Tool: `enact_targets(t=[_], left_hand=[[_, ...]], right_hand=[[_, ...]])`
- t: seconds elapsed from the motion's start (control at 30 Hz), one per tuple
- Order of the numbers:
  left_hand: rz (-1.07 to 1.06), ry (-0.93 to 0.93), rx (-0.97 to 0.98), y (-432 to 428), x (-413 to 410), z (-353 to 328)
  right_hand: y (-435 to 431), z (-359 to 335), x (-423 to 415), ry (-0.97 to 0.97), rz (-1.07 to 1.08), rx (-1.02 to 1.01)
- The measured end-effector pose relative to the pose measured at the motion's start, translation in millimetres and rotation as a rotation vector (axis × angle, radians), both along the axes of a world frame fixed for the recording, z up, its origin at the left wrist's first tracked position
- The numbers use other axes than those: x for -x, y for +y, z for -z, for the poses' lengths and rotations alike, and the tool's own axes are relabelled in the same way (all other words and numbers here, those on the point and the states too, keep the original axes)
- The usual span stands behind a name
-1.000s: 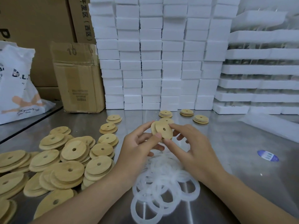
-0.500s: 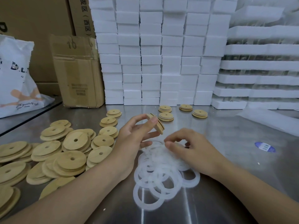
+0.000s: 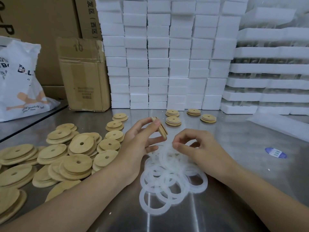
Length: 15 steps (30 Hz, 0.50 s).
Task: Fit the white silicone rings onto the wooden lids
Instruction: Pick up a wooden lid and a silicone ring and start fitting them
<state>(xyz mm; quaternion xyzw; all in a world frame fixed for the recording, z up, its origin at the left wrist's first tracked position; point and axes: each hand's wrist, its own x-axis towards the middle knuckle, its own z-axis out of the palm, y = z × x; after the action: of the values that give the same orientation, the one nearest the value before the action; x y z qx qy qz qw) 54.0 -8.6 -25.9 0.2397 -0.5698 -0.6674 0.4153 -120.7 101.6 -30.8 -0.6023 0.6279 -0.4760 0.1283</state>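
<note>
The left hand (image 3: 142, 143) is gripping a wooden lid (image 3: 161, 130) edge-on above the counter (image 3: 242, 190). The right hand (image 3: 200, 151) is pinching at the white silicone rings (image 3: 167, 181) piled there. Next, one ring likely needs separating and seating round the lid.

Left hand (image 3: 142, 139) raised, gripping wooden lid (image 3: 161, 128) edge-on; right hand (image 3: 199, 148) beside it, lower, fingers curled, pinching silicone ring (image 3: 164, 148).

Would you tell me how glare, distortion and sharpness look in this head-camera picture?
Head view: soft light, with streaky reflections on the metal table; wide-angle bowing in the foam blocks towards the edges; the white rings blur into a haze, so whether the right hand pinches one is unclear; the wooden lid in the left hand is sharp.
</note>
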Motion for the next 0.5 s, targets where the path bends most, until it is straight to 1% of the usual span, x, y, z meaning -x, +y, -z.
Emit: enact_targets(t=[0.1,0.17,0.23,0.3,0.37,0.43,0.5], left_hand=[[0.000,0.031,-0.011,-1.2,0.1,0.6],[0.003,0.048,-0.021,-1.6,-0.1,1.3],[0.000,0.050,-0.025,-0.9,0.4,1.3],[-0.004,0.041,-0.013,0.6,1.2,0.9],[-0.009,0.038,-0.002,1.3,1.1,0.0],[-0.011,0.031,0.014,0.7,0.6,0.6],[-0.002,0.024,0.038,-0.7,0.7,1.9]], right_hand=[[-1.0,-3.7,-4.1,-0.051,0.023,0.091],[-1.4,-2.9,-5.9,-0.047,0.060,0.104],[-0.9,-0.8,-5.0,0.038,0.108,0.069],[-0.6,1.8,-2.8,0.170,0.150,0.019],[-0.4,3.0,-1.3,0.271,0.198,0.010],[-0.2,-0.1,-0.8,0.306,0.225,0.061],[0.7,-4.6,-2.8,0.306,0.207,0.151]])
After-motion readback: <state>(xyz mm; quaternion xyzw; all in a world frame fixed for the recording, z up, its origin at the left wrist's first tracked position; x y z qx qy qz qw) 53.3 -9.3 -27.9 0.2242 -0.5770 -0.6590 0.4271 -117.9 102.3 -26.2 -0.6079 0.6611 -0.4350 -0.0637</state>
